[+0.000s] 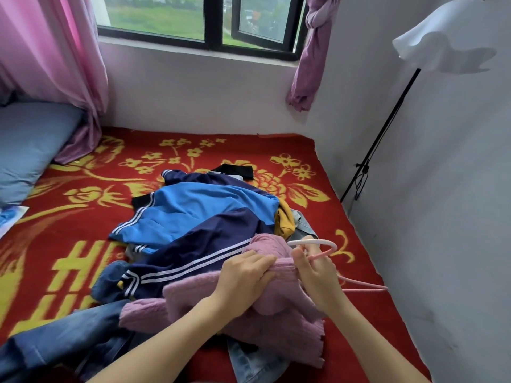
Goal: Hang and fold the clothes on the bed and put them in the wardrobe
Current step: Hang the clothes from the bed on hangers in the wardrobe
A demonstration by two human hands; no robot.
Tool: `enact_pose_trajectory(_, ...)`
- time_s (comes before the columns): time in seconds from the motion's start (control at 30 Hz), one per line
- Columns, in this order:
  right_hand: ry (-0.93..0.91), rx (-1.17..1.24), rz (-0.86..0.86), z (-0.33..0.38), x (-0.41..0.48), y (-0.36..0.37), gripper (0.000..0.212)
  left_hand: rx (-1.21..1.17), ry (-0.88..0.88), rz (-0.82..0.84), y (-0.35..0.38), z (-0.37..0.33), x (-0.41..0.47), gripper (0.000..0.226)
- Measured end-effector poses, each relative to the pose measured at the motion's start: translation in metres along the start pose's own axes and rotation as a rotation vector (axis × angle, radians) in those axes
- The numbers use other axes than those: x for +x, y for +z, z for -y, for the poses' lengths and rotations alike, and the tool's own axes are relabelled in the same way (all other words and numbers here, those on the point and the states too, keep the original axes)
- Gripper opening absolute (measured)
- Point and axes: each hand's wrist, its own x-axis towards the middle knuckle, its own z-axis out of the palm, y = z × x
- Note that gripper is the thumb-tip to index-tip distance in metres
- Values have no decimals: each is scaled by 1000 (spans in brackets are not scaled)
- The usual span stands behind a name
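A pink knitted sweater point(193, 305) lies at the near side of a clothes pile on the bed. My left hand point(243, 275) grips the sweater's bunched top edge. Beside it my right hand point(315, 275) holds a pink plastic hanger point(326, 246), whose hook curves above my fingers and whose arm sticks out to the right over the blanket. The hanger's other end is hidden in the sweater. Behind lies a blue and navy track jacket point(199, 214) with white stripes. Dark jeans point(69, 335) spread at the lower left.
The bed carries a red blanket point(83, 217) with yellow flowers. A yellow garment point(284, 221) and pale denim point(304, 222) peek from the pile. A blue pillow point(30, 145) sits at the left, a black lamp stand point(387, 128) leans by the right wall, and a window point(210, 20) is behind.
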Motion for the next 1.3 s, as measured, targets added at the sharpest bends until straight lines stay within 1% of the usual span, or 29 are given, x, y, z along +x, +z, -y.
enact_pose_trajectory(0.07, -50, 19, 71, -2, 3, -5, 74, 0, -7, 40, -3, 4, 0, 31)
enact_pose_trajectory(0.1, -94, 2, 104, -2, 4, -7, 55, -9, -31, 48, -5, 7, 1, 32)
enact_pose_trajectory(0.13, -154, -44, 101, -3, 6, -8, 36, -22, -69, 54, -7, 10, 1, 33)
enact_pose_trajectory(0.17, -241, -97, 46, -4, 8, -8, 24, -44, -121, 57, -9, 15, 1, 36)
enact_pose_trajectory(0.2, -336, -171, -52, -5, 9, -10, 20, -77, -182, 53, -12, 20, 2, 38)
enact_pose_trajectory(0.23, -410, -211, -171, -7, 10, -10, 21, -111, -249, 35, -15, 27, 3, 39)
enact_pose_trajectory(0.27, -425, -215, -280, -9, 9, -12, 23, -143, -318, 3, -19, 34, 3, 34)
enact_pose_trajectory(0.33, -365, -172, -433, -17, 3, -17, 23, -204, -425, -58, -24, 47, 3, 22)
enact_pose_trajectory(0.37, -326, -163, -477, -24, 0, -18, 19, -225, -458, -73, -27, 51, 3, 23)
enact_pose_trajectory(0.4, -280, -171, -495, -32, -5, -17, 11, -242, -480, -83, -28, 54, 3, 25)
enact_pose_trajectory(0.43, -235, -166, -483, -41, -10, -15, 5, -253, -496, -97, -29, 56, 2, 26)
enact_pose_trajectory(0.47, -177, -154, -447, -47, -13, -13, 17, -262, -504, -110, -30, 56, 0, 26)
enact_pose_trajectory(0.5, -127, -136, -392, -55, -15, -11, 24, -267, -509, -122, -29, 57, -2, 26)
enact_pose_trajectory(0.6, -11, -138, -267, -71, -16, -9, 24, -305, -507, -140, -25, 55, -7, 28)
enact_pose_trajectory(0.67, -45, -179, -196, -77, -15, -7, 31, -349, -496, -148, -25, 52, -9, 29)
enact_pose_trajectory(0.73, -123, -227, -98, -80, -13, -4, 37, -405, -517, -164, -27, 51, -9, 29)
enact_pose_trajectory(0.8, -153, -274, 24, -83, -9, 0, 34, -468, -553, -190, -30, 53, -8, 25)
enact_pose_trajectory(0.87, -149, -444, 124, -91, -5, 2, 30, -532, -558, -233, -33, 53, -7, 25)
enact_pose_trajectory(0.93, -135, -678, 251, -100, 1, 3, 37, -569, -545, -245, -34, 53, -8, 29)
enact_pose_trajectory(0.97, -148, -749, 289, -104, 3, 3, 40, -584, -544, -225, -34, 54, -9, 29)
enact_pose_trajectory(1.03, -170, -831, 295, -104, 7, -1, 43, -617, -526, -145, -35, 57, -12, 30)
enact_pose_trajectory(1.1, -232, -857, 232, -99, 10, -21, 38, -622, -483, -67, -40, 65, -17, 39)
enact_pose_trajectory(1.13, -311, -844, 160, -99, 11, -35, 33, -607, -456, -37, -44, 70, -19, 44)
enact_pose_trajectory(1.2, -494, -872, 6, -100, 11, -66, 27, -563, -390, 12, -53, 77, -21, 46)
enact_pose_trajectory(1.27, -594, -890, -63, -94, 13, -90, 23, -508, -331, 66, -59, 79, -15, 44)
enact_pose_trajectory(1.3, -628, -899, -72, -91, 14, -99, 25, -460, -296, 78, -60, 80, -12, 46)
